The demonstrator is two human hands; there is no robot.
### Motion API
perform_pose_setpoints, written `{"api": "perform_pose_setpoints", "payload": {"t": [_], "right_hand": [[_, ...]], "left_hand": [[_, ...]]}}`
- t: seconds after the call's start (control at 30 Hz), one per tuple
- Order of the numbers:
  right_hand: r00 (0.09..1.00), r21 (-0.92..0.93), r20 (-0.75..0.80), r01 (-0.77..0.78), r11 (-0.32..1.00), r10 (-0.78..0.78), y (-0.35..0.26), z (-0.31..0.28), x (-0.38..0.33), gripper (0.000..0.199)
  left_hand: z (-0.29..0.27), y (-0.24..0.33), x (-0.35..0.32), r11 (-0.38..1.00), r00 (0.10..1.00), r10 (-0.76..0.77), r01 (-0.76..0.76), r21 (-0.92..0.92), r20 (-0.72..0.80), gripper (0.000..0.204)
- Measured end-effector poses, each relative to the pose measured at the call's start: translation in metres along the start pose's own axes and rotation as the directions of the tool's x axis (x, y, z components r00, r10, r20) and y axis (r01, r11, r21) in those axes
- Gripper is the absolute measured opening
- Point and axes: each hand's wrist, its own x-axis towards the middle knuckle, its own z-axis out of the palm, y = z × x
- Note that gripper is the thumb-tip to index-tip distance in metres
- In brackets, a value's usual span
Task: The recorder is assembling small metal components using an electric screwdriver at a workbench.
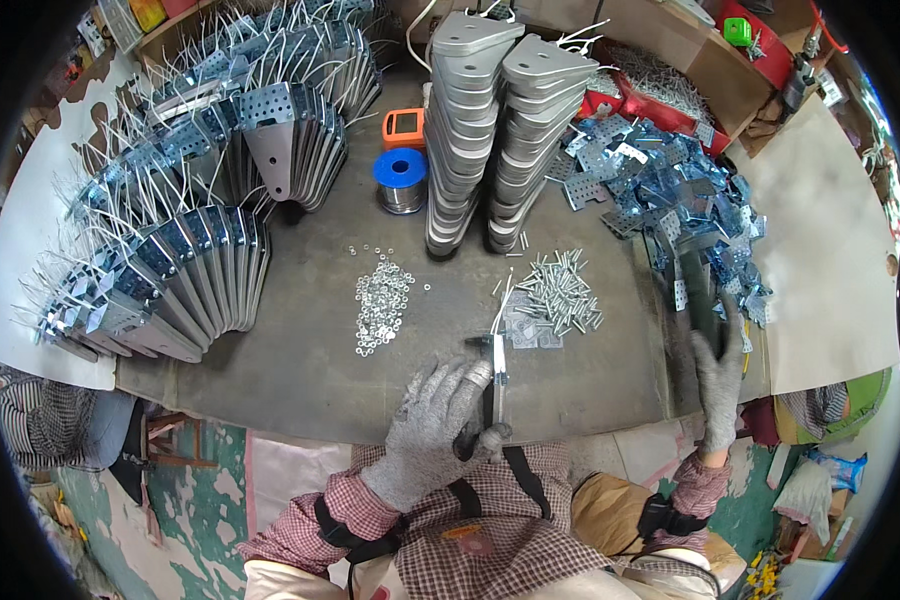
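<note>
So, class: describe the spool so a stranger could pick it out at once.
Start at the two tall stacks of grey plates at the back of the bench. Just left of them stands the spool, in front of an orange box. It alone is round, with a blue top.

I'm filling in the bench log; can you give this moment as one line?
left hand: holds metal bracket upright at bench edge | right hand: reaching blue perforated plates | screws, washers between

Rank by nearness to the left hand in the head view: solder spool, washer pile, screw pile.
From the left hand:
1. Washer pile, just up-left.
2. Screw pile, up-right, slightly farther.
3. Solder spool, far back, centre.
</note>
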Motion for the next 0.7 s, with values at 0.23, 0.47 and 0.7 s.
{"api": "perform_pose_setpoints", "payload": {"t": [0.23, 0.47, 0.7], "right_hand": [[0.996, 0.973, 0.036, -0.017, -0.23, 0.082, -0.092, 0.099, -0.019, 0.058], [0.978, 0.714, 0.175, -0.047, -0.698, 0.112, -0.067, 0.143, -0.028, 0.029], [0.979, 0.729, 0.178, -0.066, -0.681, 0.095, -0.065, 0.144, -0.028, 0.032]], "left_hand": [[-0.004, 0.008, 0.003, 0.986, 0.974, -0.167, 0.166, 0.016, 0.151, 0.084], [-0.003, 0.007, 0.003, 0.975, 0.955, -0.219, 0.207, 0.078, 0.198, 0.089], [-0.005, 0.008, 0.008, 0.977, 0.952, -0.207, 0.19, 0.093, 0.225, 0.093]]}}
